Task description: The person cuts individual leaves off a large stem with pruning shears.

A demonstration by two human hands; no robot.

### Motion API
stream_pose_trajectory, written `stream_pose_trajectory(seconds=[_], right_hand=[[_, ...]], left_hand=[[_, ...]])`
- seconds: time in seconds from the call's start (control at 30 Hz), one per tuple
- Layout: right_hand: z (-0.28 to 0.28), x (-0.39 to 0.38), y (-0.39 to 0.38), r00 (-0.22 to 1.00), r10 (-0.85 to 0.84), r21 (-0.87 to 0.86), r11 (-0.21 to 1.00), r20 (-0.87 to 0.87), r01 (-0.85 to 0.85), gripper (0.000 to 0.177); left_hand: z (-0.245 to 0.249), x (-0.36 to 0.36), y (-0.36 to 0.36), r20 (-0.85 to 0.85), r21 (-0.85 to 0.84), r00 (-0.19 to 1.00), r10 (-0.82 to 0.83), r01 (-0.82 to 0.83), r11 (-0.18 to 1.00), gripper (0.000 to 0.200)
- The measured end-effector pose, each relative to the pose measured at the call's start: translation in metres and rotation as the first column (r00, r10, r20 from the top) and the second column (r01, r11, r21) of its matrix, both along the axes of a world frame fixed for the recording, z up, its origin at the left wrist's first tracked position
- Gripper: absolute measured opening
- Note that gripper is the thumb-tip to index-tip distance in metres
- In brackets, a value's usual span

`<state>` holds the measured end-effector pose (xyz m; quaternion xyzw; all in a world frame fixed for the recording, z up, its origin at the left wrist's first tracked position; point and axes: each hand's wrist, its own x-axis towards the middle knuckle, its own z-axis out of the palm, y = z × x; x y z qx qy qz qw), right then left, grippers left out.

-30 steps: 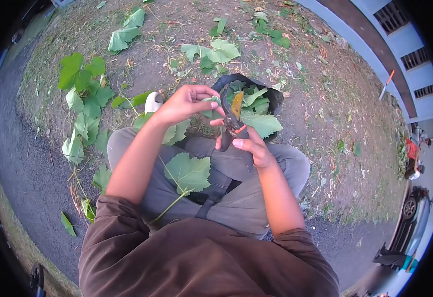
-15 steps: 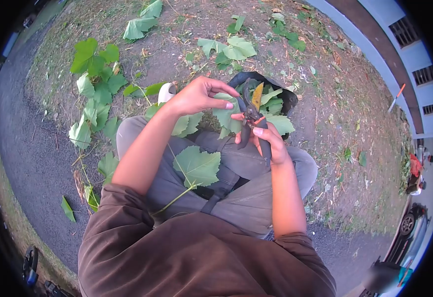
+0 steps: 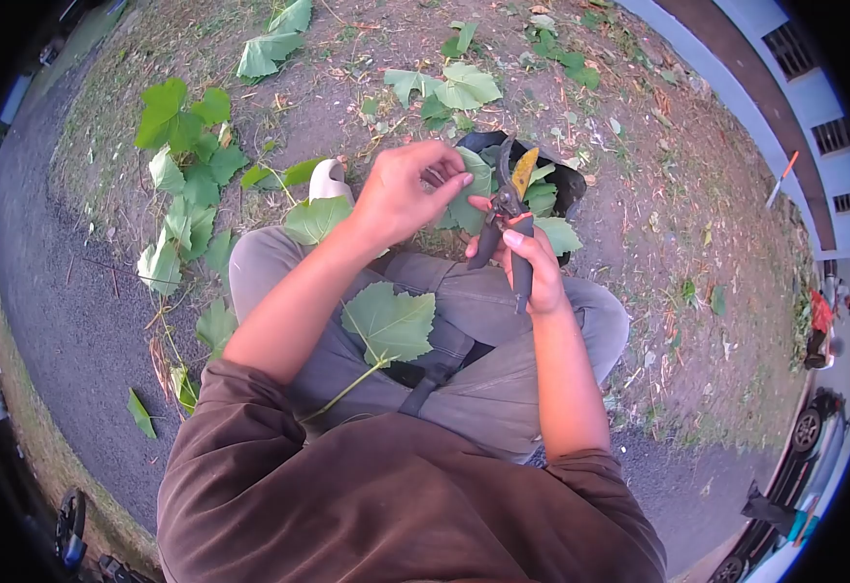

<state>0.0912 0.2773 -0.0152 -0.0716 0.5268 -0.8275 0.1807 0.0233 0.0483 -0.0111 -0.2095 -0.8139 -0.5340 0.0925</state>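
Observation:
Pruning shears [image 3: 510, 209] with dark handles and a yellow-stained blade point away from me, their jaws apart, in my right hand [image 3: 540, 262]. My left hand [image 3: 410, 189] is just left of them, thumb and fingertips drawn together at the edge of a green leaf [image 3: 474, 185]. Whether the fingers pinch that leaf is hard to see. Behind the shears, a black bag [image 3: 569, 187] holds several leaves. One broad leaf [image 3: 389, 321] on a long stem lies across my lap, and another [image 3: 316, 220] is beneath my left wrist.
A leafy vine [image 3: 187, 185] trails over the ground at the left, beside dark asphalt [image 3: 46, 243]. More cut leaves [image 3: 466, 87] lie on the dirt ahead. An orange-and-white stick [image 3: 782, 179] is near the building at the right. Parked cars are at the lower right.
My left hand has drawn back slightly from the shears, its fingers curling closer together. The shears have shifted a little to the right, with my right hand still around them.

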Motion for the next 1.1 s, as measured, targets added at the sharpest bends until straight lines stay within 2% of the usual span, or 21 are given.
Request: stream_pose_trajectory(seconds=[0.1,0.17,0.2,0.27,0.33,0.4,0.47,0.57,0.6,0.67,0.7,0.77,0.8,0.9,0.93,1.0,1.1], right_hand=[[-0.004,-0.003,0.005,0.998,0.059,0.097,0.994,-0.034,-0.056,0.058],[-0.003,-0.002,0.005,0.996,0.071,0.15,0.987,-0.058,-0.061,0.056],[-0.001,-0.002,0.005,0.993,0.082,0.203,0.977,-0.085,-0.064,0.055],[0.0,0.0,0.006,0.995,0.068,0.204,0.978,-0.074,-0.052,0.053],[-0.002,0.001,0.009,0.997,0.056,0.204,0.978,-0.06,-0.042,0.052],[-0.008,-0.002,0.016,0.994,0.1,0.183,0.979,-0.035,-0.092,0.05],[-0.011,-0.003,0.018,0.991,0.137,0.113,0.985,-0.013,-0.134,0.053],[-0.009,-0.003,0.013,0.984,0.176,-0.033,0.984,0.001,-0.176,0.06],[-0.007,-0.003,0.011,0.984,0.176,-0.107,0.979,-0.004,-0.176,0.064],[-0.004,-0.003,0.01,0.989,0.151,-0.113,0.982,0.008,-0.149,0.067],[-0.003,-0.004,0.01,0.992,0.126,-0.12,0.985,0.021,-0.122,0.07],[-0.003,-0.006,0.009,0.994,0.109,-0.125,0.986,0.004,-0.108,0.07],[-0.003,-0.007,0.01,0.996,0.09,-0.128,0.988,-0.013,-0.091,0.071],[-0.002,-0.008,0.009,1.0,0.008,-0.161,0.987,-0.017,-0.01,0.07],[-0.002,-0.008,0.009,1.0,0.009,-0.163,0.987,-0.018,-0.012,0.07],[-0.003,-0.007,0.011,0.995,-0.098,-0.18,0.979,-0.029,0.091,0.07],[-0.004,-0.009,0.015,0.993,-0.064,-0.22,0.975,-0.099,0.04,0.07]], left_hand=[[-0.007,0.007,0.012,0.0,0.057,1.0,-0.011,0.011,0.998,0.022],[-0.007,0.01,0.016,0.206,0.249,0.972,-0.117,0.064,0.966,0.025],[-0.008,0.009,0.014,0.206,0.249,0.971,-0.119,0.065,0.966,0.025],[-0.009,0.007,0.008,0.217,0.211,0.945,-0.244,0.198,0.957,0.032],[0.0,0.011,0.009,0.228,0.208,0.94,-0.256,0.21,0.955,0.033],[0.003,0.01,0.008,0.238,0.203,0.934,-0.265,0.219,0.954,0.034],[-0.003,0.004,0.004,0.37,0.432,0.795,-0.48,0.311,0.847,0.029],[-0.014,-0.005,-0.001,0.376,0.524,0.741,-0.556,0.325,0.787,0.022],[-0.016,-0.007,-0.001,0.375,0.523,0.742,-0.557,0.327,0.787,0.022],[-0.021,-0.009,0.0,0.379,0.535,0.797,-0.47,0.225,0.814,0.026],[-0.022,-0.011,0.0,0.379,0.535,0.798,-0.469,0.224,0.815,0.026],[-0.024,-0.014,-0.002,0.388,0.673,0.809,-0.441,0.078,0.735,0.028],[-0.023,-0.015,-0.004,0.428,0.691,0.804,-0.412,0.003,0.723,0.029],[-0.023,-0.019,-0.006,0.4,0.749,0.838,-0.371,-0.066,0.66,0.028],[-0.022,-0.019,-0.006,0.397,0.742,0.848,-0.351,-0.072,0.666,0.028],[-0.023,-0.02,-0.006,0.367,0.709,0.869,-0.331,-0.031,0.704,0.026],[-0.028,-0.019,0.0,0.284,0.657,0.909,-0.304,0.046,0.752,0.021]])
